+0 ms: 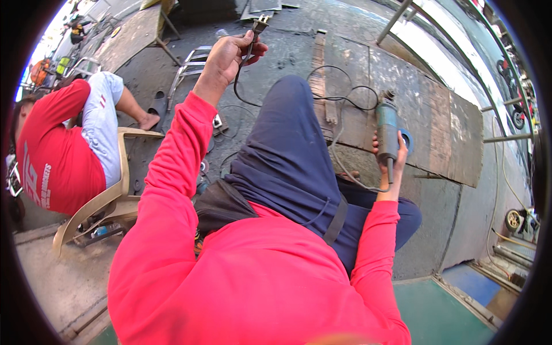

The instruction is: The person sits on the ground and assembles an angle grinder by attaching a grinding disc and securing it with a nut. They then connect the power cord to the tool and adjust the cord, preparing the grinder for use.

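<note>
Two holds in use: the left hand [227, 56] pinches a two-prong power plug [260, 24] at its cord end, between thumb and fingers, prongs pointing away from the palm; the right hand [398, 164] is wrapped round the dark rear of a teal hand grinder [387, 122], fingers showing on one side, the rest of the palm hidden beneath. Plug: probably light, hard-bodied, little to slip; best taken by the moulded body, clear of the prongs, not pulled by the cord. Grinder: likely heavy for one hand, rigid, weight judged to sit toward the metal head beyond the grip, so it may tip that way; rear barrel a sound hold, a second hand on the teal casing steadier. Smooth casing could slide if dusty or oily. Below the plug grip, black cord [237, 86] hangs supple and passes behind the raised knee; loops lie left of the grinder and could snag. Just beside the right-hand grip, a blue ring-shaped thing [407, 140], partly hidden, kind unclear. Beyond the grinder, a worn wooden board [443, 129]; left of it, a narrow wood strip [318, 63]. Far left of both grips, a seated co-worker [63, 152] in red, by a beige plastic chair [123, 164].
</note>
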